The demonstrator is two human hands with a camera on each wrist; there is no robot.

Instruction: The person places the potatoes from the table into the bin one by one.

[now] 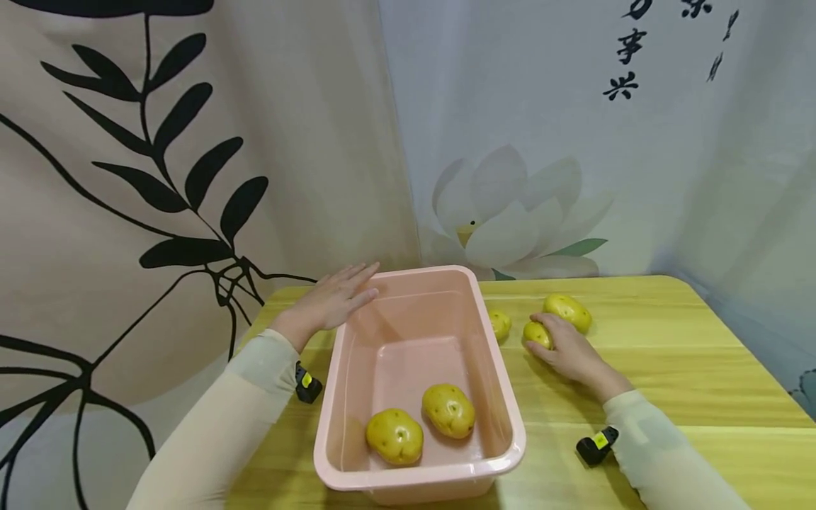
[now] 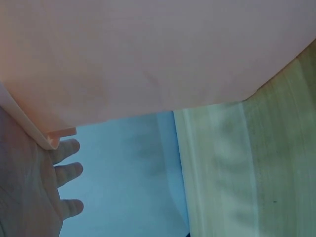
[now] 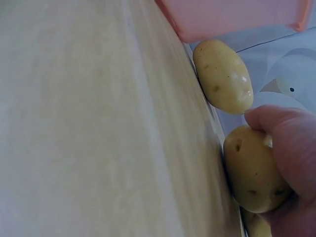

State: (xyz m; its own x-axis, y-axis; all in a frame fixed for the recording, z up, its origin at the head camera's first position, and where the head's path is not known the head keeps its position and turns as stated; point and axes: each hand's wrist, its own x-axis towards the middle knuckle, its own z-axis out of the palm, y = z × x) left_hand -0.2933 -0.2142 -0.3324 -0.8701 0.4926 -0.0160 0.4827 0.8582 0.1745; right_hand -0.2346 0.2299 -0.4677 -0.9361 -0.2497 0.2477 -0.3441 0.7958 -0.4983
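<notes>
A pink plastic tub (image 1: 423,283) stands on the wooden table, with two yellow potatoes inside it, the left one (image 1: 394,436) a little nearer than the right one (image 1: 449,411). My left hand (image 1: 330,302) rests on the tub's far left corner, its fingers straight; in the left wrist view the fingers (image 2: 69,173) extend past the rim. To the tub's right, my right hand (image 1: 570,350) grips a potato (image 3: 254,170) between thumb and fingers, at table level. Another potato (image 1: 567,312) lies just beyond that hand. One more potato (image 1: 500,324) sits beside the tub, partly hidden by its wall.
The yellow wood-grain table (image 1: 688,368) reaches back to a printed curtain (image 1: 319,142) with dark leaves, a pale lotus and black characters. Each wrist wears a small black camera, one on the left (image 1: 308,383) and one on the right (image 1: 596,446).
</notes>
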